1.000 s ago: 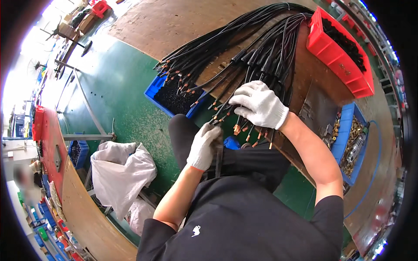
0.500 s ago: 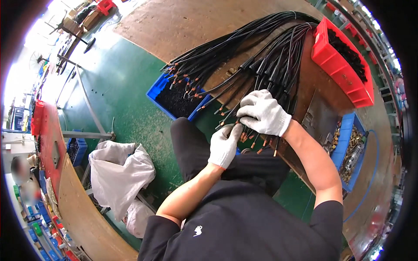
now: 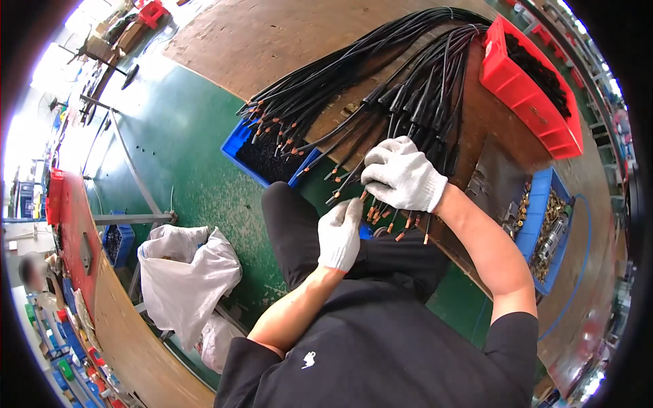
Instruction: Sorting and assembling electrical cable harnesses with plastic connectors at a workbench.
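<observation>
Bundles of black cables (image 3: 354, 61) with bared copper ends lie across the wooden table and hang over its near edge. My right hand (image 3: 405, 175), in a white knit glove, is closed around a cable among the hanging ends, its fingers curled. Just below and to the left is my left hand (image 3: 339, 234), gloved too, its thumb and fingers drawn together close to a copper cable end (image 3: 364, 195). What lies between those fingertips is too small to make out. Thicker black sleeves (image 3: 408, 102) sit on the cables beyond my right hand.
A red bin (image 3: 530, 81) of black parts stands at the table's far right. A blue bin (image 3: 537, 224) nearer holds brass fittings and a metal tool. Below the cable ends is a blue crate (image 3: 235, 146) of small black pieces. A white sack (image 3: 183, 272) stands at left.
My left hand has drawn slightly down and left, opening a small gap from my right hand. The right hand keeps its hold among the cables. The whole view has shifted a little.
</observation>
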{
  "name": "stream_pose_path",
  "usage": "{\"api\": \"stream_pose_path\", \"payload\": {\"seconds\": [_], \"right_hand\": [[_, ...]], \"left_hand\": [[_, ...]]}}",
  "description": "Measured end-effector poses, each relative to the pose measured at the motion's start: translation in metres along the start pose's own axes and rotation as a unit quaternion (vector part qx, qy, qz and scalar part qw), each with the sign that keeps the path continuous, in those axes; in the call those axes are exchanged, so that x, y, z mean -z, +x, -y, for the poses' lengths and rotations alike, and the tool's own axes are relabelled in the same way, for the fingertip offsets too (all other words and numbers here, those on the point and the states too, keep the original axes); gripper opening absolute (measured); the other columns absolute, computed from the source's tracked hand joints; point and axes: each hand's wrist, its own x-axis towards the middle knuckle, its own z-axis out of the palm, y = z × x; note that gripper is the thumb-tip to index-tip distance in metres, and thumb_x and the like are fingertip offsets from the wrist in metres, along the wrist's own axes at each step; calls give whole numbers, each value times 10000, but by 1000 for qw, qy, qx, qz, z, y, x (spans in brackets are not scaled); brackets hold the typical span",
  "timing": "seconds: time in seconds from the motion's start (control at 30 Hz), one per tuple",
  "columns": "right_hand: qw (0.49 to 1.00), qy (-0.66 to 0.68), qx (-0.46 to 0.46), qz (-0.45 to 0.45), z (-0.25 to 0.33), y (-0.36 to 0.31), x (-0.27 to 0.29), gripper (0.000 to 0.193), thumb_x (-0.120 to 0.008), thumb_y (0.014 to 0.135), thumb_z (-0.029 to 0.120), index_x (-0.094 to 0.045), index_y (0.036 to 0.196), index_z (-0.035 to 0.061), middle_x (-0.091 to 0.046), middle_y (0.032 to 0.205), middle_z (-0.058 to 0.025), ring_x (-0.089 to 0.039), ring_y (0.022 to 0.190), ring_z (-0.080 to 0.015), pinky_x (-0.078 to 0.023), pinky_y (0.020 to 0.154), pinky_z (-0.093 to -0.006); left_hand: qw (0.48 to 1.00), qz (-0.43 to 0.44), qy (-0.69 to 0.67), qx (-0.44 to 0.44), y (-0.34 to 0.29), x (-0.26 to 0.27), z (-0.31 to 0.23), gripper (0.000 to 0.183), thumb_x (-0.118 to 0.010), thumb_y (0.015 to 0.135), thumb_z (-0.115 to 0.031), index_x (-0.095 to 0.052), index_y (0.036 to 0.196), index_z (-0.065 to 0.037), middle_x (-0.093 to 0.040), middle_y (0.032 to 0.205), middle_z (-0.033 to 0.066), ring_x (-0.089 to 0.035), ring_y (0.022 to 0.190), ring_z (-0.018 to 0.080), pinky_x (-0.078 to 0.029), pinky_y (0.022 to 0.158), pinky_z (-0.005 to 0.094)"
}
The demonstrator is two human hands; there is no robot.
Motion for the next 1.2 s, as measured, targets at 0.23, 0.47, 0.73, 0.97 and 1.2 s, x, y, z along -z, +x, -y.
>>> {"api": "stream_pose_path", "payload": {"seconds": [0.23,0.47,0.73,0.97,1.2], "right_hand": [[997,-5,3,-75,3,2,-1,144,-800,800,231,-752,920,167,-690,912,3,-678,981,-262,-487,914,-432],[999,-8,-51,8,0,5,0,225,-810,821,284,-775,1030,209,-717,965,-10,-658,1038,-268,-483,931,-438],[998,-29,-49,18,1,5,-4,188,-792,830,304,-746,984,207,-699,1000,-11,-638,1096,-269,-470,949,-444],[998,-27,-46,23,2,5,-2,185,-787,831,306,-743,976,200,-694,992,-13,-639,1089,-266,-469,945,-440],[998,-29,-52,24,0,4,-4,204,-791,826,309,-751,993,200,-696,1001,-13,-638,1099,-267,-469,950,-443]], "left_hand": [[980,-53,-142,127,-3,68,33,250,-591,1042,-189,-730,1190,-43,-640,821,-6,-560,703,89,-440,621,257],[986,57,-78,138,31,51,-41,403,-583,1075,-478,-718,1044,-100,-613,806,-42,-517,654,69,-390,581,240],[969,160,-57,178,29,38,-37,438,-561,1109,-491,-630,902,-111,-498,696,-64,-377,523,59,-301,477,256],[967,118,-56,217,15,56,-24,383,-568,1103,-468,-691,949,-140,-548,687,-66,-419,504,64,-315,464,227],[975,171,-23,141,14,45,-36,389,-587,1092,-494,-671,980,-131,-530,708,-69,-407,538,45,-295,482,223]]}}
